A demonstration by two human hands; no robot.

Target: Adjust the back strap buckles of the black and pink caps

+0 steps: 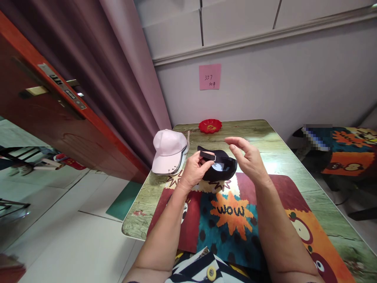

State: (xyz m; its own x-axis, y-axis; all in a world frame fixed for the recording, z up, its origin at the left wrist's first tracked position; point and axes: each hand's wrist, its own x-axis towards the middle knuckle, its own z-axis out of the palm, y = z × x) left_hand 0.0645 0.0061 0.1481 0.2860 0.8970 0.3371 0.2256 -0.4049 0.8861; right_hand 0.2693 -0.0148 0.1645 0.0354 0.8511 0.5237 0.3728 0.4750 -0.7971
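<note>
A black baseball cap [225, 175] is tipped over the table, with its inside and a pale label showing. My left hand [194, 169] pinches the cap's back strap, near a small light buckle. Just right of the cap, my right hand [247, 159] is raised with fingers apart and holds nothing. To the left of my left hand sits a stack of caps, the top one pale pink [167, 147], with small rings on its brim. Under the black cap lies a colourful mat [232, 220] printed with "WOW".
A red scalloped dish [210, 126] stands at the table's [141, 212] far edge. A pink note [210, 77] is stuck on the wall behind. At left are a purple curtain [129, 78] and an open wooden door [59, 106].
</note>
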